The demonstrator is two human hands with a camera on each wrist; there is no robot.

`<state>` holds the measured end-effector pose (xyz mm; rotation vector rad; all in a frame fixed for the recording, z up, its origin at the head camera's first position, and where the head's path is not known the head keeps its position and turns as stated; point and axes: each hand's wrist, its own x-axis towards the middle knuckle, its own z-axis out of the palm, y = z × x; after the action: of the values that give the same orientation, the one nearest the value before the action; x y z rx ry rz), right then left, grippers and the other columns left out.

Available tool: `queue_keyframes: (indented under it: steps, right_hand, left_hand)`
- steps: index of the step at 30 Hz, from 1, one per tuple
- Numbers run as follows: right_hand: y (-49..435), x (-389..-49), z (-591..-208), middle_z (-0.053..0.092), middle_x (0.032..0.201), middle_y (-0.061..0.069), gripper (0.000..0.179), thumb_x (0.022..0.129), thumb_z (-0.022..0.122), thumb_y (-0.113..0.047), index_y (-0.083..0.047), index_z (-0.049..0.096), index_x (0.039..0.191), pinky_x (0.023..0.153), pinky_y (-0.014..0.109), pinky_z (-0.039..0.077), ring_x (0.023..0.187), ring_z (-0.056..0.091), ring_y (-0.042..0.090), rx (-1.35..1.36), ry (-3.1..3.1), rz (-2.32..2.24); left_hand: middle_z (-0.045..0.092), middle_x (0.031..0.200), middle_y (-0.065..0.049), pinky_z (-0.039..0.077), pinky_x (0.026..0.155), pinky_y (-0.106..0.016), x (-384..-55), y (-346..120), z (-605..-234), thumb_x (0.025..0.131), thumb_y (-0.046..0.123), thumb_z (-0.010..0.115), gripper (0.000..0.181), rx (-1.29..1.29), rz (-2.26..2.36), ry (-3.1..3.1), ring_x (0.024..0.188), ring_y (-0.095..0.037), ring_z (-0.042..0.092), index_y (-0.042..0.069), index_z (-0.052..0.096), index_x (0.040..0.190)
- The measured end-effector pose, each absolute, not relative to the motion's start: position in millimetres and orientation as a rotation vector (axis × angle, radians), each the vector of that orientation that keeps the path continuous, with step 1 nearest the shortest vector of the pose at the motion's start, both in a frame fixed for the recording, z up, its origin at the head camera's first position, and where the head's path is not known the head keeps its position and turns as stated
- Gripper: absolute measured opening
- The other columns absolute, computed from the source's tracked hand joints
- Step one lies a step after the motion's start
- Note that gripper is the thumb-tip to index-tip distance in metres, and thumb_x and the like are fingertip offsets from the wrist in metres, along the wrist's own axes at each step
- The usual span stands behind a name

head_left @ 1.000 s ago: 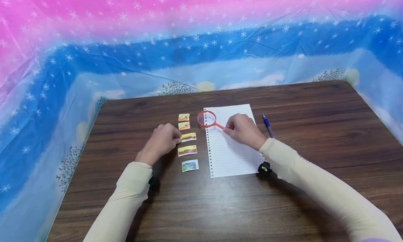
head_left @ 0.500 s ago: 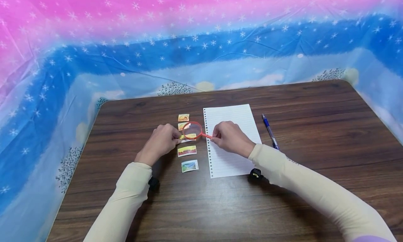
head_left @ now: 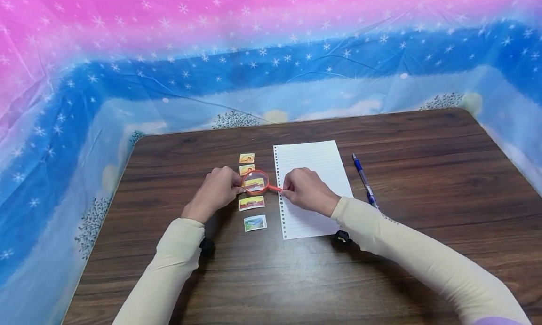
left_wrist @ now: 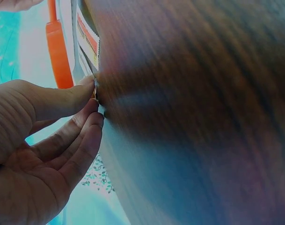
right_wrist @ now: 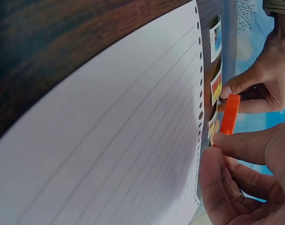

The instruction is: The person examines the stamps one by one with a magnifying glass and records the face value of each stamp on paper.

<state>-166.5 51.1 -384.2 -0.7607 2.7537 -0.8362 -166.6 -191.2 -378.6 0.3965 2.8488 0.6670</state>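
My right hand point(head_left: 309, 189) pinches the handle of a red-orange magnifying glass point(head_left: 268, 186). Its round lens overlaps the yellow and red stamp point(head_left: 254, 184) in the middle of a column, and the stamp shows through it. At that stamp's left edge, my left hand point(head_left: 217, 189) pinches it between thumb and fingertips, close over the tabletop. In the left wrist view, the thumb and fingertips meet at a thin edge, with the orange rim point(left_wrist: 59, 54) beyond. Under my right hand lies a lined sheet point(head_left: 313, 151) with punched holes along its left side.
Two small orange stamps point(head_left: 247, 158) lie farther back in the column. Nearer are another yellow and red stamp point(head_left: 251, 203) and a green-blue stamp point(head_left: 255, 223). A blue pen point(head_left: 362, 174) lies right of the sheet, on the dark wooden table point(head_left: 271, 282).
My right hand has carried the magnifying glass left and nearer, from over the sheet's left edge to over the middle stamp. The left hand has kept its place.
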Motion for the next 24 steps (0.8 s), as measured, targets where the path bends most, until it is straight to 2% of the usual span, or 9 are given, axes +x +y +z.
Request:
queue_keyframes:
  steps: [18,24]
  right_hand:
    - [50.8,-166.5,-387.7,0.064,0.069,-0.003,0.010,0.091,0.076,-0.009,-0.006,0.074,0.082,0.056,0.024,0.044,0.061,0.054,0.010,-0.743,2.741,-0.855]
    - [53.7,-166.7,-383.7,0.065,0.071,-0.002,0.009,0.091,0.076,-0.009,-0.006,0.074,0.083,0.057,0.025,0.044,0.062,0.055,0.012,-0.700,2.737,-0.874]
  left_hand:
    - [0.076,0.098,-0.010,0.042,0.059,-0.029,-166.1,-190.5,-378.4,0.094,0.007,0.073,0.013,0.375,0.684,2.838,0.067,-0.019,0.055,0.005,0.080,0.104]
    - [0.074,0.095,-0.010,0.042,0.060,-0.030,-166.9,-191.2,-378.4,0.094,0.006,0.073,0.009,0.379,0.677,2.841,0.067,-0.020,0.054,0.006,0.080,0.098]
